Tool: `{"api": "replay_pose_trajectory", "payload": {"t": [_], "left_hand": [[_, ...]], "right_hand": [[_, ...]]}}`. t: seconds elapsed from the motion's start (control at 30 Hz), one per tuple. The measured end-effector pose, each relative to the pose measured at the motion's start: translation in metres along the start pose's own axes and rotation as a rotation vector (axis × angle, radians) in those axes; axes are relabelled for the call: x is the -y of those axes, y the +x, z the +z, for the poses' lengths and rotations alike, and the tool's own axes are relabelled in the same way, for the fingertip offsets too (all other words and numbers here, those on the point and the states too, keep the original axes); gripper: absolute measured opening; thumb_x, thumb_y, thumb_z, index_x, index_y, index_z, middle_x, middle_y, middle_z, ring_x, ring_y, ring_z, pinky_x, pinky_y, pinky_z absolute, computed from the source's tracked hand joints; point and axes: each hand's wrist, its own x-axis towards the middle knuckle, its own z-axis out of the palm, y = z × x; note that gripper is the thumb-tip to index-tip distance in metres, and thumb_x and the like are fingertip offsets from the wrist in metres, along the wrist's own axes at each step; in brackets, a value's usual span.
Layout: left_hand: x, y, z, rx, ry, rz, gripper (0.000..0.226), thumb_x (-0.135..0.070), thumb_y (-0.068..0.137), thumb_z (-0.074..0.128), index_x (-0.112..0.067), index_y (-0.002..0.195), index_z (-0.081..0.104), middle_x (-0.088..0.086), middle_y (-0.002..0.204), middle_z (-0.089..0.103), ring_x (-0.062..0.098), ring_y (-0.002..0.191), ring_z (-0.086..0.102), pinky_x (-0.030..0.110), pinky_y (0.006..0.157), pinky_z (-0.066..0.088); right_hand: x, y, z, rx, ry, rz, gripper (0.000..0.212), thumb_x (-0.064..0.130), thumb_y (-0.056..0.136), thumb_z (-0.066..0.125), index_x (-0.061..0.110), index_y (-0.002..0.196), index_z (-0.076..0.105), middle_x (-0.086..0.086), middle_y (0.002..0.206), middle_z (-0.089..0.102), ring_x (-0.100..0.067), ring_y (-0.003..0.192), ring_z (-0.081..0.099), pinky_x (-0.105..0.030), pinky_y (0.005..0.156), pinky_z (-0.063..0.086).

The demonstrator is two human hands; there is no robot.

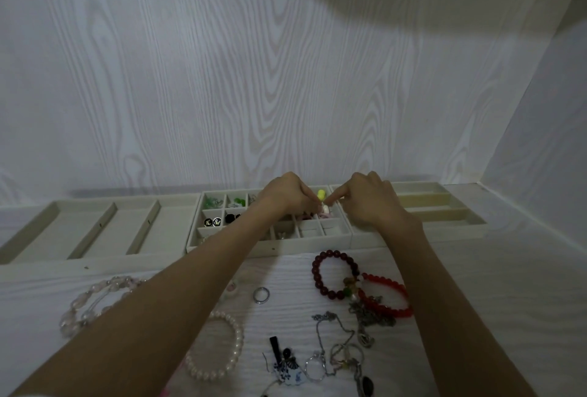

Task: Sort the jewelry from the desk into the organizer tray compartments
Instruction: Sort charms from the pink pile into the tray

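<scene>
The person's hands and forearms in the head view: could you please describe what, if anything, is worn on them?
Both forearms are bare from the lower frame edge up to the wrists, with no sleeves in view. The left hand and the right hand wear no gloves, and no watch or bracelet shows on either wrist. I see no rings on the visible fingers, though the dim light and their curl hide some of them.

dark red bracelet [336, 273], white pearl bracelet [219, 345]
</scene>
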Motion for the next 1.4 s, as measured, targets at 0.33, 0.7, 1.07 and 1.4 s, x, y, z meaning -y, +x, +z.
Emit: {"api": "replay_pose_trajectory", "payload": {"t": [0.33,0.7,1.07,1.4], "left_hand": [[-0.003,0.002,0.0,-0.071,0.029,-0.045,0.013,-0.031,0.072,0.079,-0.024,0.083,0.078,-0.005,0.095,0.074,0.011,0.093,0.065,0.035,0.087,0.054],[-0.011,-0.001,0.006,-0.148,0.169,-0.043,0.019,-0.031,0.074,0.077,-0.022,0.09,0.077,-0.007,0.101,0.072,0.013,0.088,0.064,0.025,0.066,0.048],[-0.018,-0.023,-0.005,0.066,0.323,0.135,0.03,-0.018,0.088,0.051,-0.035,0.101,0.073,0.003,0.092,0.062,0.024,0.095,0.056,0.027,0.071,0.042],[-0.024,-0.024,-0.011,-0.01,0.375,0.121,0.032,-0.019,0.091,0.047,-0.033,0.103,0.073,0.001,0.079,0.054,0.024,0.105,0.051,0.033,0.081,0.046]], "right_hand": [[0.006,-0.001,-0.006,0.175,-0.09,0.029,0.04,0.017,0.098,0.037,0.034,0.128,0.056,-0.004,0.133,0.045,-0.027,0.125,0.033,-0.038,0.104,0.023],[0.006,0.0,-0.006,0.13,-0.064,0.066,0.033,0.019,0.095,0.041,0.023,0.121,0.061,-0.003,0.129,0.051,-0.025,0.122,0.037,-0.037,0.101,0.025],[0.005,-0.001,-0.004,0.07,-0.013,0.019,0.037,0.013,0.096,0.041,0.032,0.118,0.064,0.001,0.131,0.055,-0.024,0.121,0.04,-0.036,0.101,0.025],[0.001,-0.004,-0.014,0.023,0.043,0.02,0.042,0.007,0.091,0.042,0.033,0.113,0.067,0.001,0.129,0.057,-0.023,0.118,0.041,-0.034,0.098,0.026]]}}
